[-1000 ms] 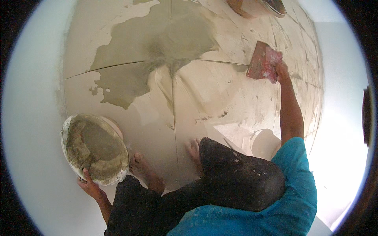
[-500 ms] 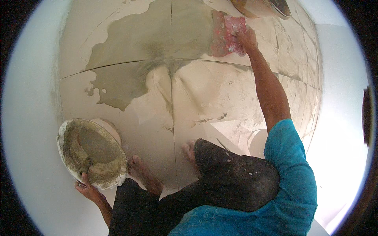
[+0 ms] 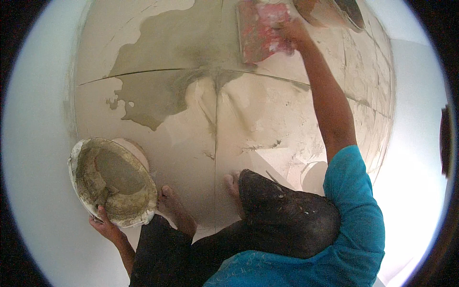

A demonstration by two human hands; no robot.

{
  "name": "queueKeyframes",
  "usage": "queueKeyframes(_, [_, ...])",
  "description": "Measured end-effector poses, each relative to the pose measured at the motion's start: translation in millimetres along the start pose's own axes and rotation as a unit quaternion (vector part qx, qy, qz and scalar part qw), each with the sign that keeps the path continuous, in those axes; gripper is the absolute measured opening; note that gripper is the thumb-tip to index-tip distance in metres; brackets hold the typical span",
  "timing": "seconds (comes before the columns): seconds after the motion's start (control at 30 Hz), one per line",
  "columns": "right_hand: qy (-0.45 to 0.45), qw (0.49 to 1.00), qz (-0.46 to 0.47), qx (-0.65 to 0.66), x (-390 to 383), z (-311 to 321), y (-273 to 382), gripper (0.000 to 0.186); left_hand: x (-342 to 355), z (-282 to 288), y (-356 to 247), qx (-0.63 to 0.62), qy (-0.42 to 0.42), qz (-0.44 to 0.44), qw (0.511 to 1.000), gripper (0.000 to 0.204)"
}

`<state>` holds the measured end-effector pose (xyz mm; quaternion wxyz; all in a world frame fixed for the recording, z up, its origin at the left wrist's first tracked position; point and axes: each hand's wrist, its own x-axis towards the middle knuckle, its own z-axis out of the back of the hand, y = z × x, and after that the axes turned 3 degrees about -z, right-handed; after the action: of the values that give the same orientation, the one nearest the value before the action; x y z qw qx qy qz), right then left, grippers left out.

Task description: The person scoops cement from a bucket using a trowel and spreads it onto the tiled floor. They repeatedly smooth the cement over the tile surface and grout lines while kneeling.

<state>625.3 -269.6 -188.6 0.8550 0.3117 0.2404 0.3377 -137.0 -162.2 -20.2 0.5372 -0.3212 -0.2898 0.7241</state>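
My right hand (image 3: pixel 289 34) grips a red float (image 3: pixel 256 33) smeared with pale residue, its left edge on wet grey-green grout (image 3: pixel 177 43) spread over the floor tiles. That hand is blurred, but its fingers are closed on the float. At lower left, my left hand (image 3: pixel 109 227) holds the rim of a bucket (image 3: pixel 81 184) tilted towards me, the thumb over the edge and the other fingers outside. Dried material cakes the bucket's inner wall. Grey wet mix (image 3: pixel 117 172) lies inside it.
Dark joint lines (image 3: pixel 143 72) cross the beige floor tiles. Another round container (image 3: pixel 330 12) stands at the far right. My bare foot (image 3: pixel 177 208) is beside the tilted bucket. White walls (image 3: pixel 43 119) rise at left and right. Sunlight falls on the tiles near my knee (image 3: pixel 287 210).
My right hand has moved the float left and slightly away, over the grout. The left hand keeps its hold on the bucket. The whole view has shifted a little.
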Motion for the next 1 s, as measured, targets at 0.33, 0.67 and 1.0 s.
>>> queueKeyframes(0.33, [-0.094, 0.989, -0.112, 0.001, 8.5, 41.4, 38.1, 0.03, 1.3, 10.7, 4.3, 0.104, 0.005, -0.012, 0.994, 0.065])
queueKeyframes(0.67, [-0.067, 0.997, 0.005, 0.043, 86.1, 19.4, 17.2, 0.036, 3.6, -3.7, -0.9, 0.084, 0.025, -0.008, 0.996, 0.068])
queueKeyframes(1.0, [-0.099, 0.894, 0.046, -0.435, 81.4, 22.8, 201.0, 0.053, -0.5, 1.6, -1.0, 0.077, 0.019, -0.007, 0.997, 0.068])
